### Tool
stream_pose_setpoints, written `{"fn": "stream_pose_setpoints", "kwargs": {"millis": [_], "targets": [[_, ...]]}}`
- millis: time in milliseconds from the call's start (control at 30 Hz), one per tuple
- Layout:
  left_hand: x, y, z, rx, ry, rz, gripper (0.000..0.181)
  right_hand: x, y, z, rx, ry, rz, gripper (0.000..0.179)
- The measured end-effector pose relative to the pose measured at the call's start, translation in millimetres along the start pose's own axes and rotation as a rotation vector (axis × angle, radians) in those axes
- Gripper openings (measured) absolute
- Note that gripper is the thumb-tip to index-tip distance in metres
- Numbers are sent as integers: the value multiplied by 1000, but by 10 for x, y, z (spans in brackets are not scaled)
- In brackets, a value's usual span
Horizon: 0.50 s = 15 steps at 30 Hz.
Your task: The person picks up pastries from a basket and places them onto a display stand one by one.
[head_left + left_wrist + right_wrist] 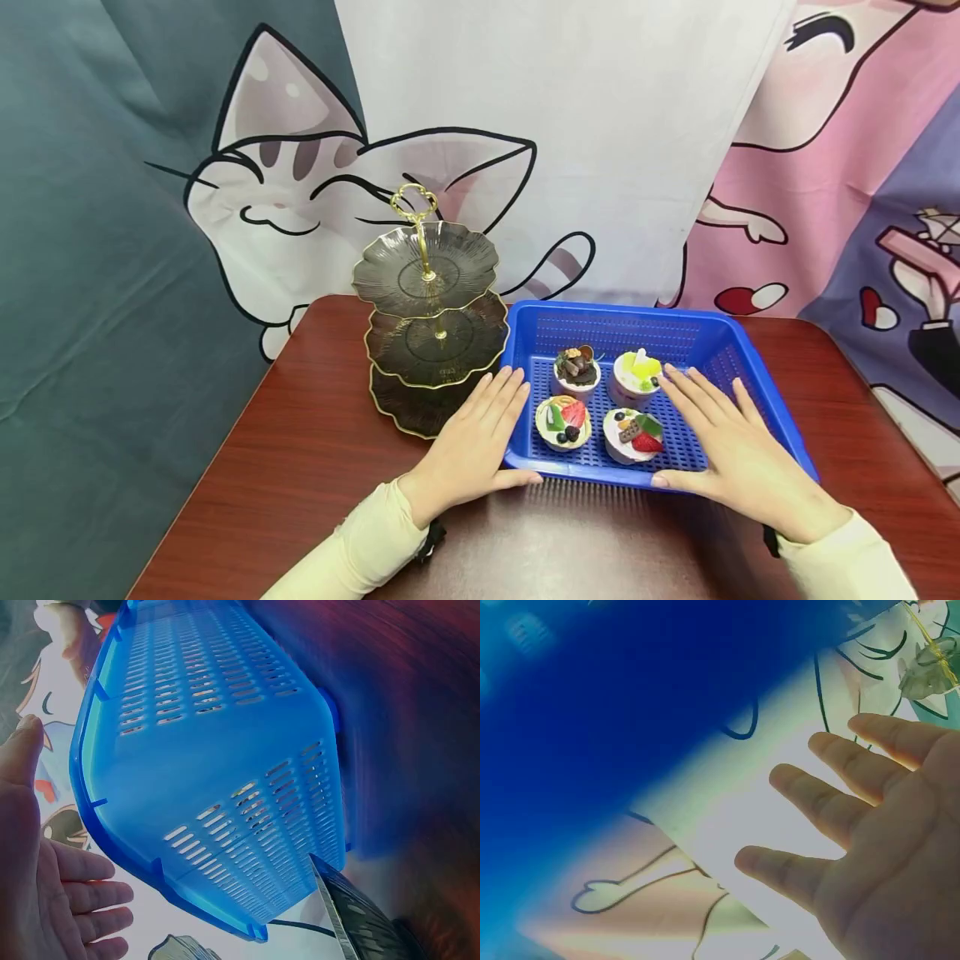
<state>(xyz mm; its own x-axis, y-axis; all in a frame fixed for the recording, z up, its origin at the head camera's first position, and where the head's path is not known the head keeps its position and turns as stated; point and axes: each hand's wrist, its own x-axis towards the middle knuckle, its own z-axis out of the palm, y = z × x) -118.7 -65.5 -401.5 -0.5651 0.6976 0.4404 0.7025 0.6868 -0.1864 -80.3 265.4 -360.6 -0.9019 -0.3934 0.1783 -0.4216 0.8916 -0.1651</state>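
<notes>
A blue plastic basket (600, 476) with slotted walls sits on the table, holding several small dessert cups. Among them are a chocolate-topped cup (577, 372), a yellow-fruit cup (634, 374), a strawberry and green-fruit tart (563, 423) and a cup with strawberry and a chocolate piece (633, 436). My left hand (468, 450) lies flat-fingered at the basket's left front corner; the left wrist view shows its fingers beside the rim. Over the basket's right front side extends my right hand (731, 450), fingers straight and spread, nothing gripped.
Left of the basket stands a three-tier dark tray stand (425, 292) with gold edges and a gold handle (414, 202), its lowest tier partly behind the left hand. The reddish-brown table (262, 492) backs onto a cartoon-printed curtain (600, 125).
</notes>
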Motion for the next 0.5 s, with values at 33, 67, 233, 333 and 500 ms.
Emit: {"fn": "stream_pose_setpoints", "kwargs": {"millis": [33,67,233,333,500], "targets": [[0,-2,0,-1,2,-1,104,3,-5,-21,-4,4,-5,107],[-4,-4,0,-3,6,-1,104,9,-11,-45,-5,10,-11,107],[-35,-19,22,-18,33,-10,102,59,-15,-196,53,-46,29,100],[-65,-32,43,-34,51,-16,102,104,4,-288,71,-86,62,93],[-127,-63,83,-70,82,-16,101,199,43,-374,47,-95,58,81]]}}
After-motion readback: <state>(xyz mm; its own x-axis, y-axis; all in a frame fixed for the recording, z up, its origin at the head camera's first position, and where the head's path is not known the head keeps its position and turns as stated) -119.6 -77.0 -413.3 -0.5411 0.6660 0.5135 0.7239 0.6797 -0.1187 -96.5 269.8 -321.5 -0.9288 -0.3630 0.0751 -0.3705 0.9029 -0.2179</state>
